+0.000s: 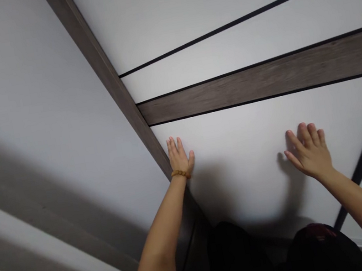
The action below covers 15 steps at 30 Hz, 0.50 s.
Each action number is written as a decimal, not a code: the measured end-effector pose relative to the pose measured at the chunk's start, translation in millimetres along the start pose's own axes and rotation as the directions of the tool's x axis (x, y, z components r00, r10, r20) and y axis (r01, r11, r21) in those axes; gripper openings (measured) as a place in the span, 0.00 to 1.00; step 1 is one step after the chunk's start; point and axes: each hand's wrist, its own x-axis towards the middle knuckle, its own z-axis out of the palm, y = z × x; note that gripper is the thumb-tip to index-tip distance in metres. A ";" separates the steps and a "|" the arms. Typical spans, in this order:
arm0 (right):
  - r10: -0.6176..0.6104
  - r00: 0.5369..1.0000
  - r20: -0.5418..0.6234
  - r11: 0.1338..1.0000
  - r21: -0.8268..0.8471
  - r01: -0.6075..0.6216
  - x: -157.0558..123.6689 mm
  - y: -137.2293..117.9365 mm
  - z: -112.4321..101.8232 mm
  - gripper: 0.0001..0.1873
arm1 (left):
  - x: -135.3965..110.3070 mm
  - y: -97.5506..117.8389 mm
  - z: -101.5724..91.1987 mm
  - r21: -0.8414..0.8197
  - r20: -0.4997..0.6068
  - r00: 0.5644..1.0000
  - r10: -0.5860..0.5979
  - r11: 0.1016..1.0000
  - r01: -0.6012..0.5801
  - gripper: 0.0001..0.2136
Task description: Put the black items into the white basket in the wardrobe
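Note:
Both my palms lie flat against a white door panel. My left hand presses near the panel's left edge, beside a dark wooden frame strip, fingers stretched out; a beaded bracelet circles its wrist. My right hand rests further right on the same panel, fingers spread. Neither hand holds anything.
A dark wooden crossbar runs across above the hands, with more white panels beyond it split by thin black lines. Another white panel lies to the left of the frame strip. My dark clothing shows at the bottom.

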 end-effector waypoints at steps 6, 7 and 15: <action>0.032 0.998 0.048 0.999 -0.024 -0.031 8.0 -20.3 -5.4 0.47 | 5.3 14.8 -16.0 -0.016 0.053 0.994 -0.097 0.995 0.098 0.41; 0.049 0.997 0.064 0.999 -0.013 -0.048 10.6 -24.4 -8.5 0.46 | 7.9 18.3 -19.8 -0.034 0.057 0.992 -0.116 0.992 0.118 0.41; 0.376 0.826 0.420 0.495 0.662 -0.562 6.9 -59.8 -46.5 0.38 | -13.5 67.9 -42.8 -0.618 0.287 0.901 -0.325 0.656 0.433 0.30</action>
